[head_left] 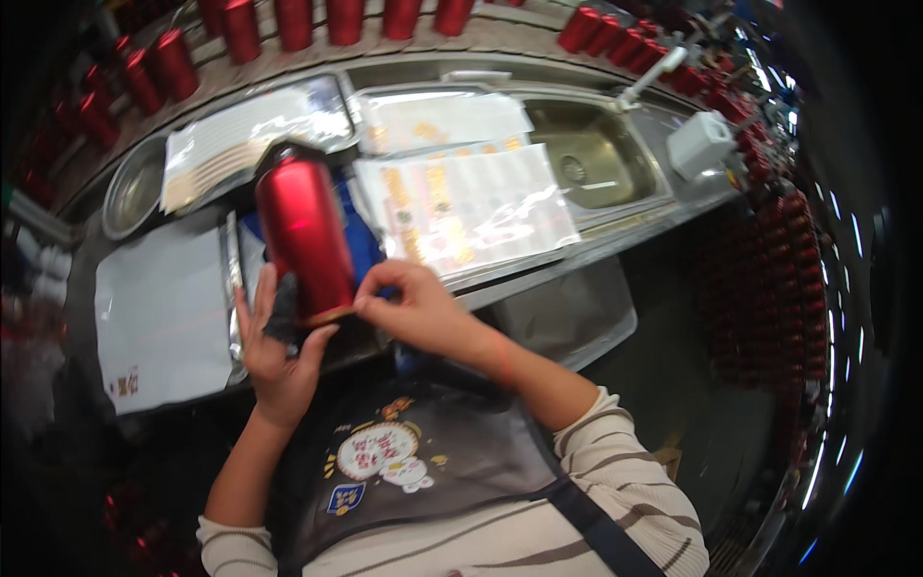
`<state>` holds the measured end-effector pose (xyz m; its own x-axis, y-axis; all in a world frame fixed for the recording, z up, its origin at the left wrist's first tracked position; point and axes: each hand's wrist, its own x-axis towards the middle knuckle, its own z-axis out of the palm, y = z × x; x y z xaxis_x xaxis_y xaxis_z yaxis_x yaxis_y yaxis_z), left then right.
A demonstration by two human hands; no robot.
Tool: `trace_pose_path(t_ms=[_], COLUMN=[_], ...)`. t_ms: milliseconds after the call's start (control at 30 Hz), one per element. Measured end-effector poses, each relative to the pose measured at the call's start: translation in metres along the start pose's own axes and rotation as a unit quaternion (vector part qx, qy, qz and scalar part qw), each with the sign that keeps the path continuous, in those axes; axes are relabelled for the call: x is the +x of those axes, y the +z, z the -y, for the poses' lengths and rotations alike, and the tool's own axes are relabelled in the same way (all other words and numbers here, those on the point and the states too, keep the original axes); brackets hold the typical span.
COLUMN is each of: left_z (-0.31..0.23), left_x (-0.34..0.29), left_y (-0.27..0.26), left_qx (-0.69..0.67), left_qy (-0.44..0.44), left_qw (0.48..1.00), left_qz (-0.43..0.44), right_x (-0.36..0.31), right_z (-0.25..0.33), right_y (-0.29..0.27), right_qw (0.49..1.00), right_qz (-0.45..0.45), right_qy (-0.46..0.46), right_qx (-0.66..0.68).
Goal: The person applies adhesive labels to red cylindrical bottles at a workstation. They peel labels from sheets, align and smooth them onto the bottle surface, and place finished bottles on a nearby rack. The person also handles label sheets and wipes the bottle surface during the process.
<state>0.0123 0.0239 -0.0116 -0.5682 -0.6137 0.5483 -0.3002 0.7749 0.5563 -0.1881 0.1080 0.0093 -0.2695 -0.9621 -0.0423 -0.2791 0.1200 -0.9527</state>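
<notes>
A shiny red metal cylinder (306, 231), bottle-like, stands tilted in front of me, with a dark piece (291, 152) at its far end and a thin golden edge at its near end. My left hand (281, 351) is beside its lower left, fingers stretched out and thumb spread toward the near end. One finger wears a dark cover. At the lower right edge of the cylinder, my right hand (413, 306) has thumb and forefinger pinched together; whatever lies between them is too small to make out. Behind the cylinder, a blue cloth-like thing (361, 236) shows in part.
Glossy sheets with golden prints (471, 207) lie right of the cylinder, beside a metal sink (577, 168) with a faucet (654, 77). A white jug (700, 144) stands farther right. On the left are a white sheet (163, 308) and metal bowl (135, 192). Red cylinders (293, 24) line the back.
</notes>
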Motion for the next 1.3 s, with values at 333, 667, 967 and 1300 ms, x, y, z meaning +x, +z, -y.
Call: trace_pose_path(t_ms=[333,667,967,1300], left_z=[0.002,-0.001,-0.013,-0.013], left_x=[-0.046,-0.035,-0.008,0.017], left_y=[-0.006,-0.002,-0.013,0.01], left_qx=[-0.011,0.018,0.079,0.09], left_qy=[-0.034,0.001,0.081,0.052], left_qw=[0.999,0.999,0.992,0.995], left_qz=[0.021,0.028,0.059,-0.004], right_x=[-0.013,-0.011,-0.006,-0.006], right_z=[0.017,0.014,0.012,-0.004], right_y=[-0.007,-0.013,-0.011,-0.007], right_qw=[0.997,0.999,0.996,0.997], right_qz=[0.011,-0.003,0.016,-0.021], right_qy=[0.063,0.035,0.087,0.069], right_qx=[0.04,0.019,0.027,0.032])
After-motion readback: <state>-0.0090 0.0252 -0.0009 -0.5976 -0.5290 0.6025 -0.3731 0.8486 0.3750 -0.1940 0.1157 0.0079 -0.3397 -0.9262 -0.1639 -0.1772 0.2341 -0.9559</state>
